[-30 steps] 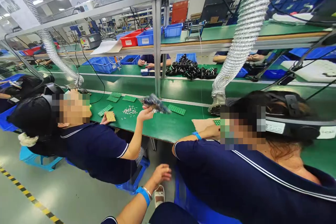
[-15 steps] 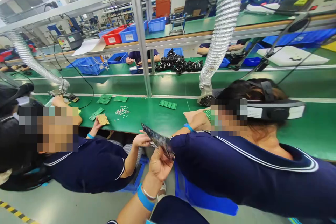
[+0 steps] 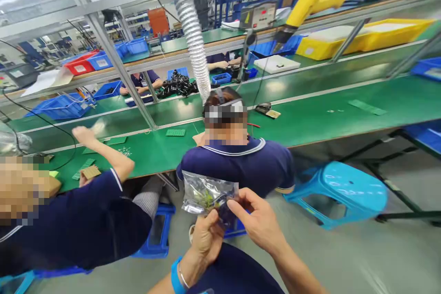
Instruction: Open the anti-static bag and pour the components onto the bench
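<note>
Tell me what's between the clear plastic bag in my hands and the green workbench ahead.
In the head view, a seated person in a navy shirt sits between the clear plastic bag and the green workbench, back turned.

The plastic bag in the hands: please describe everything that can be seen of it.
The bag is a small pouch of clear, shiny plastic film, crinkled and reflecting light. Inside show small green parts and some darker ones, too blurred to identify. It is held roughly upright in front of the person, above the lap. The left hand grips its lower edge from below, and the right hand pinches its lower right corner with the fingers. Nothing else touches it.
</note>
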Available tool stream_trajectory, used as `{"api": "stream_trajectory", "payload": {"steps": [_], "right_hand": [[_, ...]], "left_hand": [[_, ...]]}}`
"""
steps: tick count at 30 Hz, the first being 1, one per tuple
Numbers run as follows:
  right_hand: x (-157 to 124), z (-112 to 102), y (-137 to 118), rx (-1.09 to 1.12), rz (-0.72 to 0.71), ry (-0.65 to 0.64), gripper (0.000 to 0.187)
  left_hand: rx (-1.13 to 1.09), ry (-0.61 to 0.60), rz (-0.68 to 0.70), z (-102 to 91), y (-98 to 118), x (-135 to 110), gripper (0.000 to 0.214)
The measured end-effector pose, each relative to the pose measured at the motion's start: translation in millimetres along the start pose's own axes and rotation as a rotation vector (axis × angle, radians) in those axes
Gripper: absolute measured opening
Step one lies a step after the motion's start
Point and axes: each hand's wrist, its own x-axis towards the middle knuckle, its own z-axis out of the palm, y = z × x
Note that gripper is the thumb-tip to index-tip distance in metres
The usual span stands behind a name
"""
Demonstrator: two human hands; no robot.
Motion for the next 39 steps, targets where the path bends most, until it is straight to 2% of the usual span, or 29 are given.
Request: {"api": "stream_trajectory", "payload": {"steps": [3,5,8,9,12,15,17,19,22,24,27,29,32,36,39], "right_hand": [[-32.1,-76.4,16.9,0.123,0.027,-0.061,0.047],[-49.7,-132.4,25.6,0.031,0.066,-0.056,0.047],[-75.1,-209.4,35.9,-0.240,0.081,0.043,0.038],[-84.5,-231.6,38.5,-0.295,0.093,0.083,0.035],[-112.4,-287.6,42.5,-0.341,0.133,0.231,0.029],[-130.4,-333.0,43.3,-0.343,0.135,0.372,0.028],[-134.7,-361.5,46.1,-0.352,0.166,0.431,0.028],[-136.4,-388.9,52.3,-0.201,0.156,0.406,0.037],[-139.6,-422.9,65.8,0.132,0.151,0.415,0.060],[-141.1,-440.0,75.1,0.200,0.196,0.411,0.065],[-135.6,-462.1,86.8,0.066,0.240,0.399,0.047],[-124.6,-479.4,93.5,-0.045,0.240,0.435,0.037],[-98.7,-514.6,104.0,-0.170,0.238,0.486,0.032],[-54.6,-575.3,118.8,-0.325,0.225,0.581,0.031],[-20.0,-619.5,124.8,-0.339,0.229,0.583,0.036]], "left_hand": [[-0.135,-0.098,-0.118,0.4,-40.9,-6.0,0.046],[-0.125,-0.205,-0.179,7.2,-76.4,-3.2,0.052],[0.182,-0.385,-0.134,29.9,-147.1,4.3,0.035],[0.301,-0.422,-0.111,39.7,-172.5,6.0,0.038],[0.467,-0.499,-0.123,70.9,-238.4,8.9,0.051],[0.490,-0.602,-0.207,101.1,-279.8,14.0,0.054],[0.502,-0.653,-0.232,119.1,-297.4,19.7,0.059],[0.505,-0.653,-0.239,135.2,-311.6,26.0,0.063],[0.495,-0.570,-0.250,156.3,-330.1,35.3,0.063],[0.476,-0.502,-0.260,169.5,-341.6,42.8,0.064],[0.450,-0.480,-0.299,190.8,-358.9,61.0,0.066],[0.412,-0.472,-0.368,208.2,-371.2,78.7,0.058],[0.263,-0.476,-0.459,241.5,-389.5,111.3,0.050],[0.103,-0.705,-0.575,293.6,-410.2,158.6,0.059],[0.046,-0.831,-0.631,329.2,-422.1,192.0,0.070]]}}
